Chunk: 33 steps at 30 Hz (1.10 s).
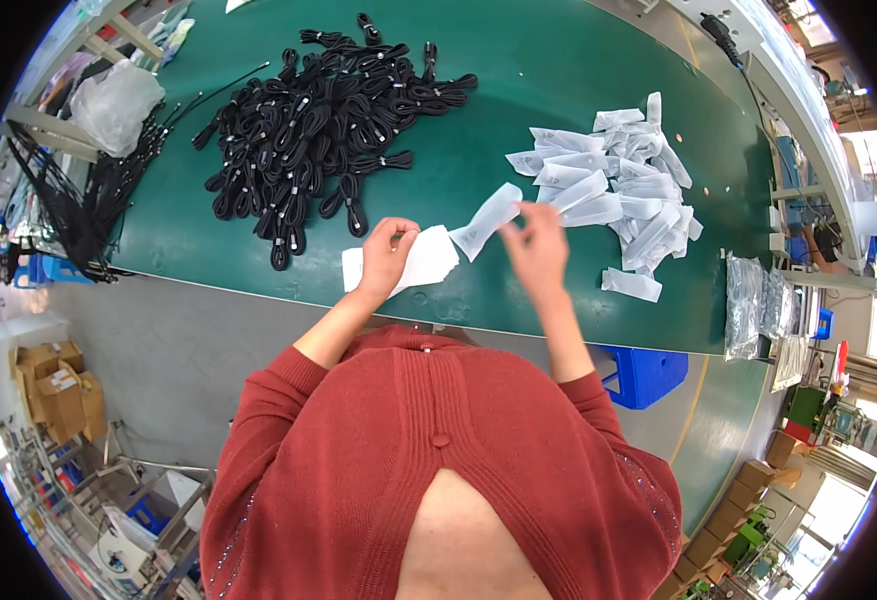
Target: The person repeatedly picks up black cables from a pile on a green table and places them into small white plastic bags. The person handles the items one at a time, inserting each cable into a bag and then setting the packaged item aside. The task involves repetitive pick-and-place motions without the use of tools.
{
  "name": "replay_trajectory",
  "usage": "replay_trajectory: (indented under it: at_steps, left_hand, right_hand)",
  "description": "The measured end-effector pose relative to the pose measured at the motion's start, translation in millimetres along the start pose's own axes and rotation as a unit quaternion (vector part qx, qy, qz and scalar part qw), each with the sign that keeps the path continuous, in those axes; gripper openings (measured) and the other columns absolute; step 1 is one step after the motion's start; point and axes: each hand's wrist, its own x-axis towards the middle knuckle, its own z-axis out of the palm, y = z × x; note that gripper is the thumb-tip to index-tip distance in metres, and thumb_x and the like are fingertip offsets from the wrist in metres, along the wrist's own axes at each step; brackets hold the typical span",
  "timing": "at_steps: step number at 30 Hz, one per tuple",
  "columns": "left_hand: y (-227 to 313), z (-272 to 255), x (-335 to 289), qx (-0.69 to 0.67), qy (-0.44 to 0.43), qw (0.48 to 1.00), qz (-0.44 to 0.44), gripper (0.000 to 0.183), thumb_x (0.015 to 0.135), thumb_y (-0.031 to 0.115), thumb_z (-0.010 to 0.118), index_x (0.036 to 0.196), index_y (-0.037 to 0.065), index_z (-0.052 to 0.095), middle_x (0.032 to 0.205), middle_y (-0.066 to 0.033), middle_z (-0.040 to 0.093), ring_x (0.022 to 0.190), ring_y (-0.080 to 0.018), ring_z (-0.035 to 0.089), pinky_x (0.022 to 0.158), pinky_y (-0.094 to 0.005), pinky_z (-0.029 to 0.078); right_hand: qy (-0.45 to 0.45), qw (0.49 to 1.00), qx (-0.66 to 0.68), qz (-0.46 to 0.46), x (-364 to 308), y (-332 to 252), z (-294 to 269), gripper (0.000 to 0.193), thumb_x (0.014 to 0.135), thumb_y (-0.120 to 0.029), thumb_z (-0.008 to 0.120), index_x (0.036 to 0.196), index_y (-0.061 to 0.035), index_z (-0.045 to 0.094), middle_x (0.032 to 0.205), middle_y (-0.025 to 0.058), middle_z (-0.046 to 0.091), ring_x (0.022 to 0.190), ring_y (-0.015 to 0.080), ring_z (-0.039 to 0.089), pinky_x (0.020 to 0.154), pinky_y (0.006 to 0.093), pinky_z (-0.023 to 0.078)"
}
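Observation:
Several flat white sheets or sleeves (433, 262) lie in a loose stack at the table's near edge. Over this stack rests my left hand (387, 258), its fingers curled and thumb and forefinger pinched together; whatever is between them is too small to make out. To its right a long, whitish translucent packet (489, 220) lies slanted, its lower end close to the stack. My right hand (539, 248) is at the packet's right edge, thumb and forefinger apart, slightly blurred. Whether the fingertips touch the packet is hard to tell.
Bundled black cables (309, 130) form a large heap at the far left of the green table (519, 90). Similar packets (649, 185) are piled on the right. Loose black cables (89, 210) hang off the left edge, by a clear plastic bag (117, 105). A blue stool (649, 375) stands below.

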Motion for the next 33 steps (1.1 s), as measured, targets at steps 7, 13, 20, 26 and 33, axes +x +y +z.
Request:
replay_trajectory:
  at_steps: [7, 13, 20, 26, 33]
  left_hand:
    - [-9, -7, -25, 0.178, -0.109, 0.966, 0.153, 0.018, 0.081, 0.003, 0.068, 0.098, 0.004, 0.062, 0.1, -0.0128, 0.057, 0.094, -0.0314, 0.057, 0.077, -0.0376, 0.051]
    - [-21, 2, -26, 0.239, -0.168, 0.936, 0.197, 0.028, 0.079, 0.003, 0.069, 0.106, 0.004, 0.059, 0.105, -0.0149, 0.056, 0.101, -0.0345, 0.056, 0.088, -0.042, 0.048]
    - [-36, 10, -27, 0.273, -0.132, 0.921, 0.244, 0.038, 0.08, 0.012, 0.07, 0.114, -0.001, 0.059, 0.114, -0.0174, 0.058, 0.111, -0.0393, 0.054, 0.096, -0.0456, 0.045]
    - [-28, 8, -27, 0.267, -0.131, 0.931, 0.212, 0.028, 0.078, 0.008, 0.071, 0.103, 0.003, 0.061, 0.099, -0.0139, 0.058, 0.096, -0.0339, 0.056, 0.083, -0.0427, 0.048]
    - [-33, 17, -20, 0.286, -0.108, 0.932, 0.194, 0.014, 0.077, 0.006, 0.07, 0.087, 0.006, 0.06, 0.09, -0.0077, 0.059, 0.088, -0.0295, 0.058, 0.074, -0.0394, 0.049]
  right_hand:
    - [-0.125, 0.947, -0.293, -0.049, -15, 50, 43, 0.031, 0.08, -0.016, 0.066, 0.111, -0.0137, 0.068, 0.123, 0.0137, 0.057, 0.109, 0.0339, 0.053, 0.088, 0.0485, 0.044]
    - [-0.118, 0.962, -0.225, -0.094, 36, -11, 73, 0.033, 0.083, -0.011, 0.054, 0.111, -0.0161, 0.069, 0.107, 0.0165, 0.059, 0.098, 0.0341, 0.057, 0.08, 0.0465, 0.046]
    - [-0.322, 0.911, -0.104, -0.236, 40, -68, 202, 0.022, 0.089, -0.023, 0.061, 0.11, -0.0154, 0.06, 0.096, 0.0179, 0.055, 0.083, 0.0389, 0.063, 0.071, 0.047, 0.053]
    - [-0.205, 0.977, 0.002, 0.064, 48, -27, 161, 0.024, 0.08, -0.008, 0.057, 0.101, 0.0014, 0.05, 0.087, 0.0219, 0.066, 0.08, 0.0397, 0.066, 0.072, 0.0458, 0.053]
    - [-0.16, 0.905, 0.311, 0.243, 1, 24, 92, 0.028, 0.093, -0.011, 0.059, 0.117, 0.0023, 0.055, 0.086, 0.007, 0.069, 0.068, 0.0059, 0.059, 0.06, 0.0225, 0.047]
